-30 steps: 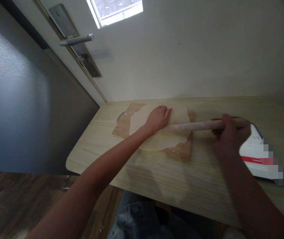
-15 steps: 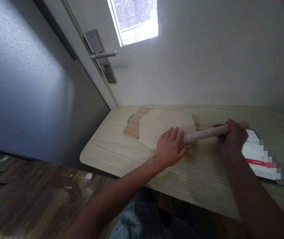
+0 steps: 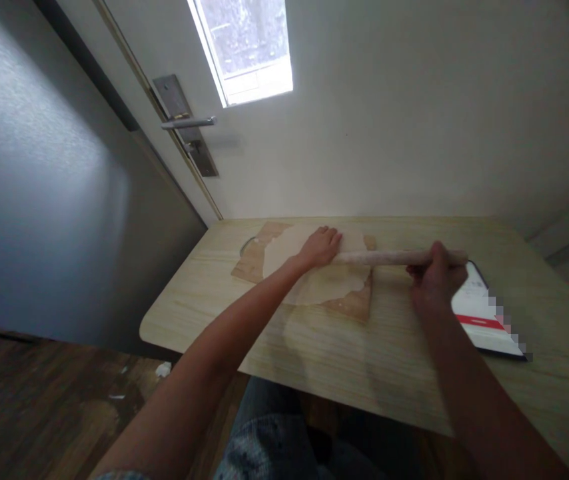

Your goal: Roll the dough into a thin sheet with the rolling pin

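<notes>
A pale wooden rolling pin (image 3: 389,258) lies across the right part of a thin, flat sheet of dough (image 3: 309,287). My left hand (image 3: 322,247) is closed over its left end, fingers bent over the top and pointing to the back. My right hand (image 3: 437,277) is wrapped round the pin near its right end, beyond the dough. Under the dough is a wooden board (image 3: 352,307); its corners show past the uneven dough edge. My left hand and forearm hide part of the dough.
A light wood-grain table (image 3: 399,347) carries the board. On its right lies a white item with a red stripe (image 3: 479,322), partly pixelated. Behind stands a pale door with a metal handle (image 3: 189,123) and a window (image 3: 254,53). White scraps (image 3: 163,369) lie on the floor.
The rolling pin and both hands have moved toward the far side of the dough. The pin now lies nearly level, and the near right dough edge is uncovered. My view has shifted slightly.
</notes>
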A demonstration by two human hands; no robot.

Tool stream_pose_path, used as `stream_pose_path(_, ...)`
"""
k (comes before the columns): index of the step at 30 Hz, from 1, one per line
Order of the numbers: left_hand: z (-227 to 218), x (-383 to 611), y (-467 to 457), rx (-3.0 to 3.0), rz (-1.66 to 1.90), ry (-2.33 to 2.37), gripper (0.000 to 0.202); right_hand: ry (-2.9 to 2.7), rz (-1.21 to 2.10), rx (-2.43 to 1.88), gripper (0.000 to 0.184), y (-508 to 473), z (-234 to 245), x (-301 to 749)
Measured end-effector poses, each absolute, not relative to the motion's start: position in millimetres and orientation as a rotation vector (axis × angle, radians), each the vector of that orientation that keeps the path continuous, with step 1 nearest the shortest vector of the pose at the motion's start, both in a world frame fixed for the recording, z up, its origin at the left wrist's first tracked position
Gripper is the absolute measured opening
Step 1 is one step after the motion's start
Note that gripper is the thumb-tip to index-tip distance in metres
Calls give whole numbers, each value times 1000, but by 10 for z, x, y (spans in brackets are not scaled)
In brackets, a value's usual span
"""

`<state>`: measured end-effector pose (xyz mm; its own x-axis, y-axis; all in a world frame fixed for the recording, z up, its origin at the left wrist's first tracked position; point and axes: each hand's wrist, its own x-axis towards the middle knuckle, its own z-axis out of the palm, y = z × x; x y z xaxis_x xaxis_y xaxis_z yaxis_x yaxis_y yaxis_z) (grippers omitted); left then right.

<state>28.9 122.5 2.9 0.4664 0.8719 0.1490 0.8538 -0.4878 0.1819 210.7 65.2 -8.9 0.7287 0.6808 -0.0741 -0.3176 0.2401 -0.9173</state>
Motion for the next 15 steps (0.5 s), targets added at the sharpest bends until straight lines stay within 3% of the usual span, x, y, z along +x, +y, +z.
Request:
stream_pose_path(5, 1, 295, 1366, 2537, 82, 1566, 37, -321, 673, -1194, 16, 680, -82, 2118)
stream_pose_path(15, 36, 319, 1216, 2420, 37, 1641, 47, -253, 710, -1188, 11, 674, -24, 2091)
